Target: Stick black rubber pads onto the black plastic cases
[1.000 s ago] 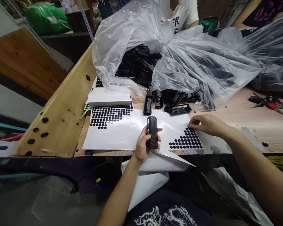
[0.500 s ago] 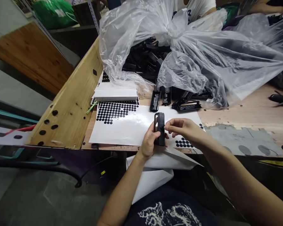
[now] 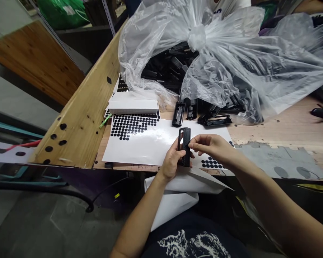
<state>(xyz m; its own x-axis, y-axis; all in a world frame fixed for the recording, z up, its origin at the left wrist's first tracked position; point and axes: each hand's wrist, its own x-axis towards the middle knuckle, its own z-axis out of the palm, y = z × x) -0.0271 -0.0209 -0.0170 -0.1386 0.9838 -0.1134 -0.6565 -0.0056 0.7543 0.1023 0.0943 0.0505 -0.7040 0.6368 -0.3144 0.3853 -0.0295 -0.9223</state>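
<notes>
My left hand (image 3: 170, 163) is closed around a black plastic part (image 3: 186, 143), held nearly upright above the table's front edge. The part is long and narrow, with a textured face and a slot along its left side. My right hand (image 3: 214, 146) has thumb and forefinger pinched at the part's right edge; whatever may be between those fingertips is hidden. Beneath both hands lies a glossy white sheet (image 3: 140, 150) bearing black round stickers (image 3: 127, 126) at its upper left and lower right. Just beyond are similar black parts (image 3: 179, 114).
A clear plastic bag (image 3: 212, 68) full of black parts spreads across the back. A white box-shaped block (image 3: 133, 106) sits on the sheets at left, beside a wooden side board (image 3: 80, 107). White paper (image 3: 174, 200) hangs over the front edge. Behind the bag is another person's shirt (image 3: 231, 5).
The black part and both hands have shifted very slightly right in view, and the part's face is turned a little. The grip and the pinch look the same.
</notes>
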